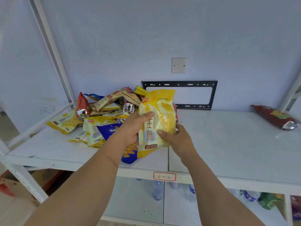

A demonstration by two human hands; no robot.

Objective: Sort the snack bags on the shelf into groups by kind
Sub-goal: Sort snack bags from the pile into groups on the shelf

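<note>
Only 1 view here, the head cam looking down at a white shelf (228, 144).

Both hands are on the same yellow snack bag (158, 118), held upright above the shelf's front half, about the middle of the frame. The left hand (135, 126) grips it from the left side, thumb curled across the front of the bag near the printed characters. The right hand (176, 137) holds the lower right part, thumb pressed on the front and the other fingers wrapped behind, so those are mostly hidden. The bag's bottom edge hangs just above the shelf, right beside the seam between the 2 shelf panels.

Left of the hands and behind them sits the messy pile of snack bags (104, 111): more yellow bags of the same look, a blue bag (110, 131) partly under the left forearm, a red bag (82, 106) standing at the pile's left with its foil end showing, and some beige ones leaning on top at the back.

Way off on the right end of the shelf, well apart from everything, 1 dark red bag (275, 117) lies on its own.

On the wall behind there's a black metal bracket (179, 83) and a blank wall plate (178, 65) above it. A red-bordered label (164, 176) is stuck on the shelf's front edge, and bottles (157, 190) stand on the level below.
</note>
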